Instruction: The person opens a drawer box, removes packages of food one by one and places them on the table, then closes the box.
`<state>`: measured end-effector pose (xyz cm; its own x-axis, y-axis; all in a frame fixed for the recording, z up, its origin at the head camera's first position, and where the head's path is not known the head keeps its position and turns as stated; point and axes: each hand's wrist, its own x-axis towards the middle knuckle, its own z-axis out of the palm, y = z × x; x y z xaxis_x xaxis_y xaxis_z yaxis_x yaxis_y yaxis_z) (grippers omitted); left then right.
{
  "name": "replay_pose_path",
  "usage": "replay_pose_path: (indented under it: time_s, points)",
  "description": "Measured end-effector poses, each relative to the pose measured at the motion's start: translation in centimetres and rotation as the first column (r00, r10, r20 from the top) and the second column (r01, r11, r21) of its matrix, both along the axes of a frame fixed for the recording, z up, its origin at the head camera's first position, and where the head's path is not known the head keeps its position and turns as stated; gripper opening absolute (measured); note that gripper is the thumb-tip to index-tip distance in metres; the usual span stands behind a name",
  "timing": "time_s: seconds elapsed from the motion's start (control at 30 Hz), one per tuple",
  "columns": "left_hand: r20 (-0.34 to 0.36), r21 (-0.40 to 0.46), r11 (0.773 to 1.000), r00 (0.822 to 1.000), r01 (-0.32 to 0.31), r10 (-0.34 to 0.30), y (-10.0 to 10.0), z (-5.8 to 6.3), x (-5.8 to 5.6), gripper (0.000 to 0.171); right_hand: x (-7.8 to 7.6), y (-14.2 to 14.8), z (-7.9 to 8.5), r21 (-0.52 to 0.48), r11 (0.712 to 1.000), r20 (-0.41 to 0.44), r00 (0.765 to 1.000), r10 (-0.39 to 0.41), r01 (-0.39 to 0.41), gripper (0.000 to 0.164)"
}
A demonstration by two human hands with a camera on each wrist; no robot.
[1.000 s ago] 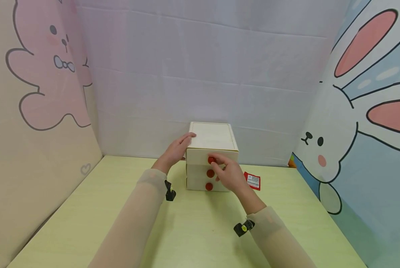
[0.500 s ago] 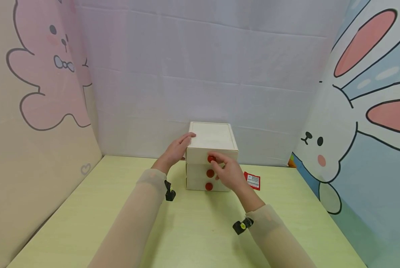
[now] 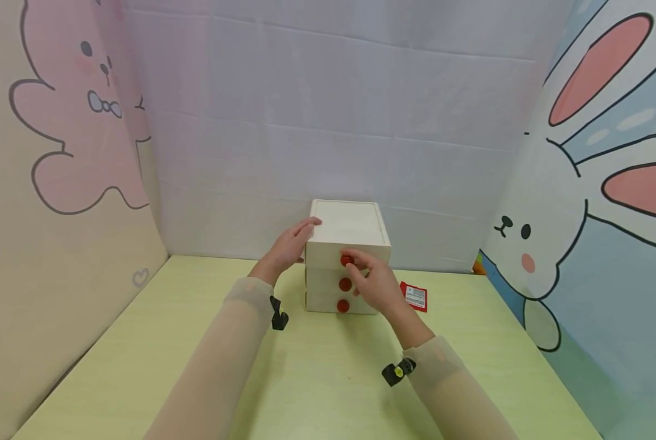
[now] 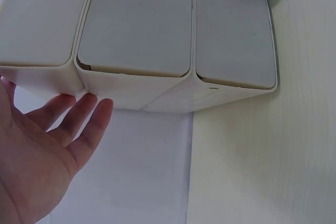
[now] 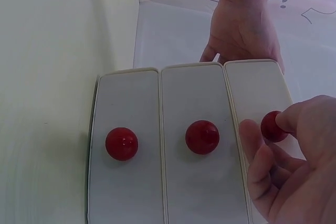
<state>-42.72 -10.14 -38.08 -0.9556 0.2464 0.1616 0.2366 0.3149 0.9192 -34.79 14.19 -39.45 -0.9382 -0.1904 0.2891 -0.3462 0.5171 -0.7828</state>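
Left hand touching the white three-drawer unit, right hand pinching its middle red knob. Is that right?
Not the middle red knob: the right hand pinches the top red knob, as the head view shows. The left hand does touch the white three-drawer unit.

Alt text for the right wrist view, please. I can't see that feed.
Right hand pinching the rightmost red knob on a white drawer unit, which appears sideways; two other red knobs stand to its left. At the top, the left hand is at the unit's edge, fingers partly hidden.
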Motion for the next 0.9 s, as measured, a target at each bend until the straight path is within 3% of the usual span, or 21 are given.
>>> replay_pose_path:
  time_s: [0.2, 0.37, 0.53, 0.7, 0.9]
  points:
    - [0.007, -0.003, 1.0, 1.0, 0.002, -0.002, 0.1, -0.2, -0.1, 0.05, 0.5, 0.5, -0.3, 0.044, 0.999, -0.026, 0.999, 0.025, -0.023, 0.045]
    - [0.002, 0.0, 1.0, 1.0, 0.003, -0.003, 0.1, -0.1, -0.1, 0.051, 1.3, 1.2, -0.3, 0.061, 0.996, -0.033, 0.997, 0.064, -0.062, 0.034]
    - [-0.005, 0.007, 1.0, 1.0, -0.001, 0.001, 0.1, 0.0, -0.2, 0.051, 1.6, 1.5, -0.7, 0.235, 0.969, -0.002, 0.996, 0.084, -0.081, 0.024]
    - [-0.001, 0.004, 1.0, 1.0, 0.002, -0.002, 0.1, -0.2, -0.3, 0.05, 1.4, 1.7, -1.6, 0.368, 0.929, -0.01, 0.999, 0.052, -0.045, 0.03]
    - [-0.003, 0.007, 1.0, 1.0, -0.002, 0.002, 0.1, -0.2, -0.3, 0.05, 0.5, 1.7, -2.9, 0.324, 0.945, 0.005, 0.999, 0.05, -0.049, 0.038]
